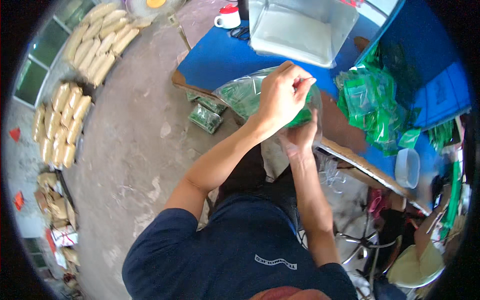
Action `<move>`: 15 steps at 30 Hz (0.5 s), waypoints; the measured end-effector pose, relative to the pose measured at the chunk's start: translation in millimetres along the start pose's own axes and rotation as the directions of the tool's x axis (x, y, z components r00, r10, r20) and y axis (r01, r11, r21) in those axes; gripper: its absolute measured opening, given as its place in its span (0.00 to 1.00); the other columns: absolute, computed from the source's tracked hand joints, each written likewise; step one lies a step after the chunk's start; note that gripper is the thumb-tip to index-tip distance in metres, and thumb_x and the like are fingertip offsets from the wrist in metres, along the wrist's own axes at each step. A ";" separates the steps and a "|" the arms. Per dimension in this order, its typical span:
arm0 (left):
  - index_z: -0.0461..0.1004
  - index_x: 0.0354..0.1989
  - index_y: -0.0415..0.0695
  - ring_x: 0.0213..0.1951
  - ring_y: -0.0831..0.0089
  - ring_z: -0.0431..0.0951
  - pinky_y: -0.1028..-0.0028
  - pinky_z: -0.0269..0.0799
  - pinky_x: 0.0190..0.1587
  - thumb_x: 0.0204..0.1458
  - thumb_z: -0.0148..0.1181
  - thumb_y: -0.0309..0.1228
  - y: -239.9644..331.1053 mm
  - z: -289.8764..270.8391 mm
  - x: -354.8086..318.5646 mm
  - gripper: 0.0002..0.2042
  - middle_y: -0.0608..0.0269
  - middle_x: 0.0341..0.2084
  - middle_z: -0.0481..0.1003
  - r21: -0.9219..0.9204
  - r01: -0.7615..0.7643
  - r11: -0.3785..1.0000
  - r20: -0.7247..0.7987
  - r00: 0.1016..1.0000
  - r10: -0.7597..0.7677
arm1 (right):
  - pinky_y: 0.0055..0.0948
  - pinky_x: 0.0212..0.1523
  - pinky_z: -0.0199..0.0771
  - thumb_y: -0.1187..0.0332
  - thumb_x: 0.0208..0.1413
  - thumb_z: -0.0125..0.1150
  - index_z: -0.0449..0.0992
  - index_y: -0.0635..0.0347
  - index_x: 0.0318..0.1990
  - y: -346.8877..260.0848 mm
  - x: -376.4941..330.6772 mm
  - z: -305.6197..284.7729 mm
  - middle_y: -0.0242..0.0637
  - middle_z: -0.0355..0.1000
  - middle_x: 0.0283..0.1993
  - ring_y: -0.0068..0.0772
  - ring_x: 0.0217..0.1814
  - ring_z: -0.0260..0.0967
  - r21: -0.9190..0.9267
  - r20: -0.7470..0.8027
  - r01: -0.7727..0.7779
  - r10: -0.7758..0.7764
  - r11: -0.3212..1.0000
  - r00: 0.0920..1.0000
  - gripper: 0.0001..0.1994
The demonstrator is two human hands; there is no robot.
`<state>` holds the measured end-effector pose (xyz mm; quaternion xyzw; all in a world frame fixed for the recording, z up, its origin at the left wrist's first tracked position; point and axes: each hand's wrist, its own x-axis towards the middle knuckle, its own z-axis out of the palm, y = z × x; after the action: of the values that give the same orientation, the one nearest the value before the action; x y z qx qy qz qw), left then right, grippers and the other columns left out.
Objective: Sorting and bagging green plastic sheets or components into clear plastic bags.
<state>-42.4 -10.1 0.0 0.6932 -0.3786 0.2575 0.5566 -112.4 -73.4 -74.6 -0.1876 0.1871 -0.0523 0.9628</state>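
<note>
A clear plastic bag (240, 95) with green packets inside is in front of me at the edge of the blue table. Over its top, my left hand (282, 95) is closed in a pinch, apparently on the bag's film; the fingertips partly hide what they grip. My right hand (302, 136) holds the bag from below and the right, its fingers partly covered by the film. Right of the hands, a loose heap of green and clear plastic packets (370, 100) lies on the table.
The blue table (215, 55) bears a clear plastic bin (292, 32), a white mug with red lid (229, 17), black scissors (240, 33) and a small translucent tub (407, 168). Wrapped green packs (205, 118) lie on the floor. Filled sacks (60, 122) are stacked left. Someone sits lower right.
</note>
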 end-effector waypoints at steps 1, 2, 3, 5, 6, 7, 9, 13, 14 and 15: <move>0.76 0.30 0.40 0.20 0.78 0.71 0.76 0.67 0.22 0.50 0.67 0.22 3.2 1.0 -0.3 0.04 0.63 0.22 0.72 -0.053 0.037 0.998 0.015 0.999 -0.036 | 0.46 0.65 0.64 0.35 0.64 0.30 0.62 0.48 0.66 1.9 -8.0 -1.9 0.34 0.64 0.66 0.36 0.68 0.61 -0.017 0.006 0.136 -0.136 0.991 0.991 0.35; 0.76 0.30 0.40 0.21 0.78 0.72 0.75 0.67 0.23 0.49 0.67 0.22 7.6 3.5 -1.6 0.04 0.62 0.22 0.73 -0.107 0.071 0.992 0.038 0.997 -0.068 | 0.45 0.67 0.61 0.34 0.63 0.30 0.60 0.48 0.68 1.8 -12.0 -3.2 0.34 0.62 0.68 0.37 0.70 0.58 -0.026 0.016 0.273 -0.272 0.962 0.962 0.36; 0.77 0.30 0.41 0.22 0.79 0.73 0.77 0.68 0.24 0.50 0.67 0.25 15.4 8.2 -4.9 0.04 0.62 0.22 0.74 -0.164 0.087 0.983 0.095 0.993 -0.072 | 0.45 0.68 0.59 0.31 0.61 0.32 0.57 0.49 0.69 -1.9 -13.5 -2.5 0.36 0.57 0.71 0.40 0.72 0.54 0.061 0.141 0.259 -0.265 0.964 0.954 0.39; 0.78 0.37 0.43 0.26 0.79 0.76 0.77 0.71 0.28 0.50 0.69 0.30 14.8 12.1 -12.0 0.09 0.65 0.27 0.76 -0.210 0.152 0.966 0.308 0.948 -0.082 | 0.43 0.69 0.58 0.32 0.61 0.38 0.59 0.52 0.67 -14.8 -11.9 2.3 0.37 0.60 0.68 0.39 0.69 0.58 -0.042 0.197 0.342 -0.328 0.939 0.924 0.39; 0.78 0.40 0.43 0.28 0.79 0.77 0.76 0.73 0.30 0.50 0.70 0.32 15.9 3.6 -10.3 0.12 0.65 0.29 0.77 -0.266 0.265 0.927 0.441 0.888 -0.127 | 0.41 0.69 0.57 0.32 0.61 0.39 0.61 0.53 0.66 -23.2 -10.2 0.3 0.37 0.62 0.66 0.37 0.67 0.61 -0.095 0.248 0.348 -0.316 0.933 0.916 0.38; 0.74 0.50 0.41 0.36 0.75 0.79 0.72 0.77 0.40 0.50 0.71 0.34 5.0 -9.3 0.2 0.20 0.63 0.36 0.78 -0.273 0.290 0.917 0.404 0.900 -0.165 | 0.45 0.67 0.60 0.36 0.61 0.46 0.63 0.52 0.64 -31.4 -11.6 -3.2 0.37 0.63 0.64 0.36 0.65 0.62 -0.146 0.092 0.166 -0.154 0.975 0.984 0.34; 0.58 0.66 0.40 0.60 0.65 0.70 0.67 0.66 0.63 0.51 0.70 0.35 -76.0 -35.1 23.6 0.36 0.50 0.59 0.70 -0.220 0.400 0.890 0.464 0.845 -0.266 | 0.50 0.65 0.61 0.46 0.60 0.55 0.64 0.54 0.63 -40.9 -13.7 5.1 0.40 0.64 0.63 0.40 0.66 0.61 -0.200 0.146 0.093 -0.064 0.975 0.987 0.30; 0.48 0.72 0.40 0.71 0.61 0.50 0.63 0.47 0.72 0.47 0.72 0.45 -165.5 -85.0 10.7 0.48 0.50 0.70 0.52 -0.063 0.648 0.759 0.846 0.438 -0.304 | 0.49 0.66 0.58 0.50 0.60 0.54 0.64 0.57 0.63 -46.3 -2.9 -3.8 0.42 0.64 0.63 0.42 0.66 0.59 -0.202 0.060 -0.013 0.025 0.979 0.998 0.28; 0.48 0.72 0.41 0.71 0.62 0.50 0.64 0.46 0.72 0.45 0.73 0.47 -166.3 -85.3 8.3 0.50 0.52 0.70 0.53 -0.097 0.671 0.735 0.887 0.394 -0.243 | 0.49 0.66 0.58 0.50 0.60 0.54 0.64 0.57 0.63 -46.7 -3.5 -1.5 0.42 0.64 0.63 0.42 0.66 0.59 -0.202 0.063 -0.005 0.018 0.979 0.998 0.28; 0.48 0.72 0.41 0.71 0.62 0.50 0.64 0.46 0.72 0.45 0.73 0.47 -163.1 -85.2 5.5 0.50 0.52 0.70 0.53 -0.096 0.672 0.734 0.885 0.395 -0.246 | 0.49 0.65 0.59 0.50 0.60 0.55 0.64 0.57 0.62 -42.6 -10.3 7.2 0.41 0.65 0.63 0.42 0.65 0.60 -0.164 0.002 0.031 -0.031 0.986 1.000 0.28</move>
<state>98.6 86.2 -68.6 0.6600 -0.4264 -0.3636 0.5004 -120.5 -108.5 -48.7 -0.2691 0.1881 -0.0519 0.9431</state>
